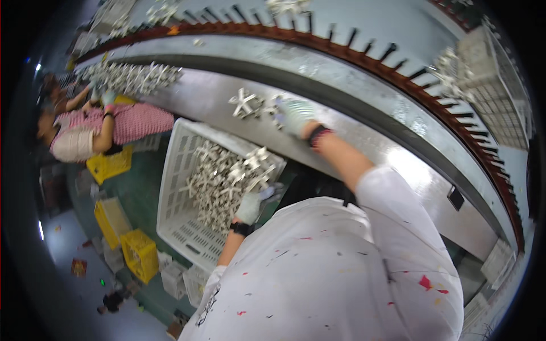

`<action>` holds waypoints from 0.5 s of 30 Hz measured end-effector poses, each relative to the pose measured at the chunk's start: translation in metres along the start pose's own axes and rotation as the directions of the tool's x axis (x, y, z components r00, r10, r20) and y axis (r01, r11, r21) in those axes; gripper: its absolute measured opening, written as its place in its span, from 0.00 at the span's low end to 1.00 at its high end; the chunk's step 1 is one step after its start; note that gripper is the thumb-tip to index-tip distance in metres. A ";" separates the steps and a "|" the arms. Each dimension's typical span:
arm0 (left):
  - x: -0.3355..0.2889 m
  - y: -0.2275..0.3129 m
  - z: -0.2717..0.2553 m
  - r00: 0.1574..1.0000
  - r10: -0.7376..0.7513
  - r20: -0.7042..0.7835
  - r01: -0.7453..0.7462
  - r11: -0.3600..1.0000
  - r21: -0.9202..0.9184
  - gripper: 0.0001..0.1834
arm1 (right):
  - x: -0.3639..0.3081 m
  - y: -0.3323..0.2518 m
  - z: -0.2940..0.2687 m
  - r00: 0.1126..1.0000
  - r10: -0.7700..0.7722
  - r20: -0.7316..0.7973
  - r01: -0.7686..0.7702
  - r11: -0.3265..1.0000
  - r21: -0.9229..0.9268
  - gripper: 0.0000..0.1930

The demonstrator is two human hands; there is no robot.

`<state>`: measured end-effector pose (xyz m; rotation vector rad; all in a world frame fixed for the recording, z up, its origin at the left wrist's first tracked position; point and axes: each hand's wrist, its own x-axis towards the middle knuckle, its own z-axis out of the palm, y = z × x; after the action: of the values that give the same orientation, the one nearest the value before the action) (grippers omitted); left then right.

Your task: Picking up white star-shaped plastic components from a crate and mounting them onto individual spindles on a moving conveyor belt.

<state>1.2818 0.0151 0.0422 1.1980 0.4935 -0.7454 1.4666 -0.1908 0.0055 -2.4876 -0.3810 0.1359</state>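
Observation:
My right hand (297, 117), in a pale ribbed glove, reaches over the metal workbench (210, 95). Its fingers curl down around a silvery metal casting (277, 117). Just left of it lies a star-shaped casting with several arms (245, 104). My left hand (248, 208), also gloved, is low at the near right side of a large white plastic crate (176, 165). Many similar castings (219, 184) are heaped in that crate. Motion smears the left fingers, beside a greyish shape (272, 192) that I cannot make out.
A rail with black pegs (352, 48) curves along the bench's far side. A pile of castings (133, 78) lies at the far left, by a co-worker in a pink checked garment (142, 121). Yellow crates (139, 256) stand on the floor. A dark phone-like object (455, 198) rests at right.

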 end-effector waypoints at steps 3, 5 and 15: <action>0.000 -0.009 0.000 0.998 0.008 0.059 -0.004 0.998 -0.060 0.18 | 0.042 -0.027 0.014 0.946 0.232 0.225 -0.185 0.960 -0.211 0.15; 0.001 -0.015 0.003 0.999 -0.020 0.041 0.022 0.998 -0.058 0.16 | 0.039 -0.026 0.016 0.940 0.185 0.287 -0.113 0.961 -0.251 0.13; 0.024 -0.019 0.085 0.980 -0.047 0.196 0.039 0.998 0.045 0.09 | -0.221 0.118 -0.115 0.841 0.435 0.321 -0.461 0.265 0.847 0.14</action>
<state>1.2810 -0.0750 0.0390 1.1401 0.3419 -0.9047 1.3051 -0.4129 0.0306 -1.3711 0.3830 0.4742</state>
